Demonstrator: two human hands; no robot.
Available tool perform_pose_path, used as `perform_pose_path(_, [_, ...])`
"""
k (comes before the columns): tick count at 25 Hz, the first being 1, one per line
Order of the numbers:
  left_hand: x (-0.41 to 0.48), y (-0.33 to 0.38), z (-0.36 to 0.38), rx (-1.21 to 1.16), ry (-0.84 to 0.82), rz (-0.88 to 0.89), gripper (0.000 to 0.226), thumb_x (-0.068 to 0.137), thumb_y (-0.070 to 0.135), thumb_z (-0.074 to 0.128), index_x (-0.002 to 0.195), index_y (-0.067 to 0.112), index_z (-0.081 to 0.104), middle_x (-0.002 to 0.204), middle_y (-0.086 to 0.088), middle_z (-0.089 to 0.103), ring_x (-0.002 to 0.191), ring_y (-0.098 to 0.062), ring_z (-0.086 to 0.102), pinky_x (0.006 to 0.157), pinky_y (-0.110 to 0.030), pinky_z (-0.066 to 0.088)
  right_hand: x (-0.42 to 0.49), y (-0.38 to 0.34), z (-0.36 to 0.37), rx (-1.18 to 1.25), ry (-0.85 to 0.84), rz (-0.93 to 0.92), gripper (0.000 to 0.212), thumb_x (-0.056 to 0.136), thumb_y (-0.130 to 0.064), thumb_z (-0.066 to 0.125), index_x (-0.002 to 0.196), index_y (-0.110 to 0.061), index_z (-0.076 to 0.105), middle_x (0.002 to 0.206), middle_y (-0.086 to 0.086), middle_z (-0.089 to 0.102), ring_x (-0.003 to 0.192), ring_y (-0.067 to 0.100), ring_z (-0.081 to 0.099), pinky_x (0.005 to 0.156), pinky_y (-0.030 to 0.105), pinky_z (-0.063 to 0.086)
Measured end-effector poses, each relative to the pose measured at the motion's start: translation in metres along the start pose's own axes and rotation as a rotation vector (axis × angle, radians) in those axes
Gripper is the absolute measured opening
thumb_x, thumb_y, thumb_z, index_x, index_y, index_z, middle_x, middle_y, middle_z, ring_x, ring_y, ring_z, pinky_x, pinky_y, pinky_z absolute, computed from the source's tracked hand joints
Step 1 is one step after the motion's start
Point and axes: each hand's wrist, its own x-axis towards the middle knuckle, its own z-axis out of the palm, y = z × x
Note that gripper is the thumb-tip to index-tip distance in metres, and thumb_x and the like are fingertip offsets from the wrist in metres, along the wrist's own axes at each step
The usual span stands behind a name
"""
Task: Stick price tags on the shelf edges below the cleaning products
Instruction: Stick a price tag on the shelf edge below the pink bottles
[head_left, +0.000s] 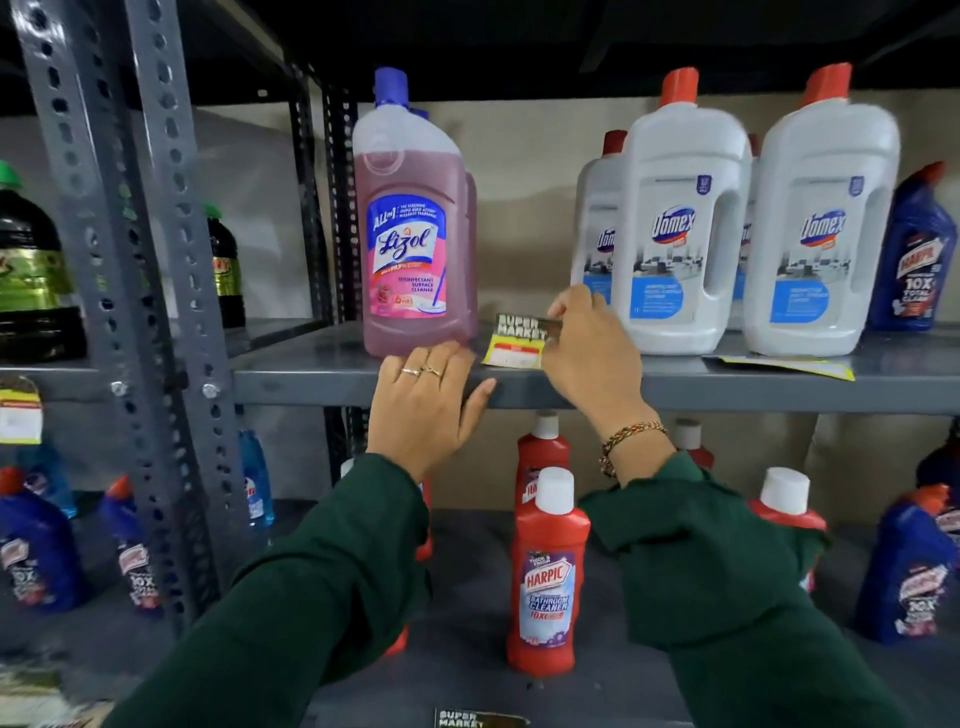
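Note:
My right hand (587, 353) pinches a "Super Market" price tag (517, 340) by its right edge, holding it just above the grey shelf edge (311, 387), right of the pink Lizol bottle (413, 218). With fingers spread and holding nothing, my left hand (423, 400) rests flat against the shelf edge directly below the Lizol bottle. White Domex jugs (675, 234) stand on the same shelf to the right. A sheet of tags or backing paper (779, 365) lies flat on the shelf in front of the jugs.
A blue Harpic bottle (914, 260) stands at the far right. Red Harpic bottles (548, 571) fill the lower shelf, where another tag (475, 718) sits on the edge. A perforated grey upright (150, 260) divides the racks; a tag (20, 410) hangs at left.

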Motion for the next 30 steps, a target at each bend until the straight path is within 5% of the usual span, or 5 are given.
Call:
perform_pose_path(5, [0.011,-0.006,-0.022,-0.590,0.024,-0.146,0.058,0.095,0.040,0.039,0.141,0.009,0.022,0.149,-0.015,0.026,0.135,-0.025,0.024,0.103,-0.040,0.034,-0.023,-0.008,-0.015,0.416,0.183,-0.140,0.024,0.079,0.003,0.064,0.100,-0.007,0.061,0.106,0.003,0.061,0.090,0.014,0.059,0.084,0.036,0.051])
perform_pose_path(13, [0.000,-0.044,-0.052,-0.569,-0.037,-0.057,0.027,0.090,0.025,0.051,0.100,0.008,0.069,0.112,-0.003,0.064,0.113,-0.021,0.050,0.100,-0.035,0.037,-0.045,-0.027,0.004,0.421,0.112,-0.370,0.011,0.081,-0.009,0.065,0.088,-0.006,0.072,0.107,0.013,0.067,0.097,0.007,0.057,0.087,0.010,0.042])
perform_pose_path(18, [-0.021,-0.059,-0.052,-0.638,-0.185,-0.213,0.016,0.080,0.024,0.066,0.090,0.015,0.073,0.109,0.009,0.061,0.117,-0.017,0.049,0.107,-0.043,0.020,-0.059,-0.034,0.027,0.384,0.005,-0.290,0.013,0.083,-0.016,0.065,0.083,-0.005,0.071,0.102,0.010,0.065,0.100,0.019,0.059,0.093,0.045,0.047])
perform_pose_path(24, [-0.029,-0.062,-0.048,-0.651,-0.170,-0.219,0.013,0.076,0.026,0.067,0.082,0.016,0.074,0.112,0.008,0.061,0.114,-0.014,0.051,0.106,-0.036,0.024,-0.063,-0.040,0.037,0.362,0.045,-0.193,0.008,0.077,-0.011,0.072,0.075,-0.004,0.071,0.101,0.010,0.059,0.093,0.015,0.054,0.076,0.028,0.048])
perform_pose_path(30, [-0.032,-0.061,-0.043,-0.595,-0.102,-0.173,0.012,0.077,0.019,0.066,0.081,0.010,0.073,0.109,0.007,0.061,0.109,-0.014,0.053,0.100,-0.044,0.035,-0.066,-0.042,0.045,0.259,0.094,-0.224,0.008,0.074,-0.010,0.074,0.072,-0.003,0.070,0.098,0.012,0.059,0.092,0.024,0.057,0.076,0.038,0.053])
